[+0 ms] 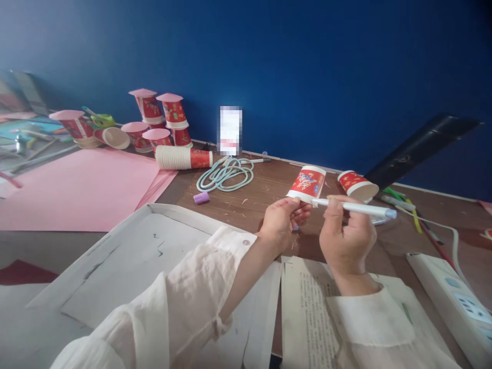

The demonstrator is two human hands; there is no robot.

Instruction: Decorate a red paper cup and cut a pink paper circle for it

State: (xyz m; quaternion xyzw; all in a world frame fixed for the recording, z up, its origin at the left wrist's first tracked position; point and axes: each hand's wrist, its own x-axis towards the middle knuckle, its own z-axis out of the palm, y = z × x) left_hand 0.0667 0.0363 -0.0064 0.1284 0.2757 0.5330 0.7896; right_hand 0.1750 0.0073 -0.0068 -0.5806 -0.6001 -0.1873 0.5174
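A red paper cup with printed figures and a white rim is held upside down by my left hand, its thumb and fingers pinching the rim. Closed around a white pen-shaped tool is my right hand. The tool's tip touches the cup near its white rim; whether it is a pen or a craft knife cannot be made out. Just behind my right hand, another red paper cup lies tipped on its side. My left fingers partly hide a small purple thing under the cup.
Cups with pink paper tops stand stacked at the back left, beside a sleeve of nested cups. A coiled cable, purple cap, pink paper, printed sheets and power strip surround the hands.
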